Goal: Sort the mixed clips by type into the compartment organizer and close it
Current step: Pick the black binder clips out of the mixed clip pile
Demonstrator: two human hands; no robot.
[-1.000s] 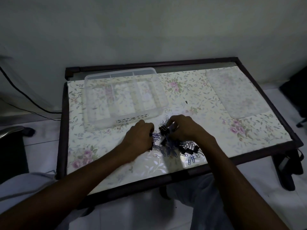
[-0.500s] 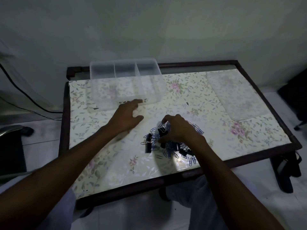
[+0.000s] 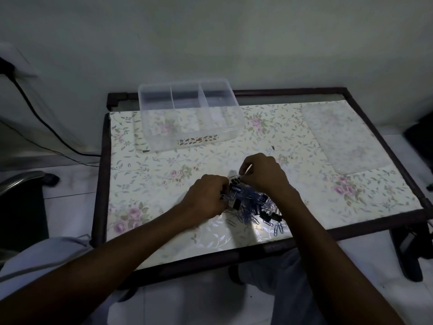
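Seen from above, a small dark-framed table (image 3: 100, 184) with a floral cover stands against a pale wall. Both hands meet over a heap of blue paper clips and black binder clips (image 3: 254, 204) near the table's front edge. The left hand (image 3: 206, 198) is curled at the heap's left side; the right hand (image 3: 262, 174) pinches something thin and pale, too small to identify. A clear compartment organizer (image 3: 189, 118) sits open at the back left. Its translucent lid (image 3: 344, 134) lies flat at the back right.
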